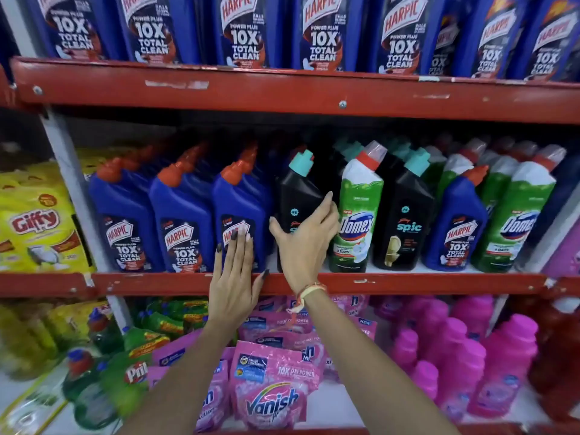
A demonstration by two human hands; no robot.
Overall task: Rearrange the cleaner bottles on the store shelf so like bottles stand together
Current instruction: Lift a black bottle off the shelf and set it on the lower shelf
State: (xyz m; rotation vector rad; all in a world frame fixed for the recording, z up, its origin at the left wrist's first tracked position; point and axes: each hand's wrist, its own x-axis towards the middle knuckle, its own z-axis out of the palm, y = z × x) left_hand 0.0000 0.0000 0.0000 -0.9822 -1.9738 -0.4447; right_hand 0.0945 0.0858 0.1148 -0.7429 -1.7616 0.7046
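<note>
On the middle shelf stand three blue Harpic bottles [185, 215] in a row at the left. Right of them is a black Spic bottle [298, 196] with a teal cap, and my right hand [306, 243] is wrapped around its front. My left hand [235, 271] lies flat with fingers spread against the third blue Harpic bottle [241, 202]. Further right come a green Domex bottle [357, 211], another black Spic bottle [405, 215], a lone blue Harpic bottle [455, 224] and a second green Domex bottle [514, 221].
A red shelf rail [408, 282] runs under the bottles. Large blue Harpic bottles [320, 32] fill the shelf above. Yellow Giffy packs [34, 221] sit at the left. Below are pink Vanish pouches [270, 387], pink bottles [464, 356] and green Pril bottles [131, 368].
</note>
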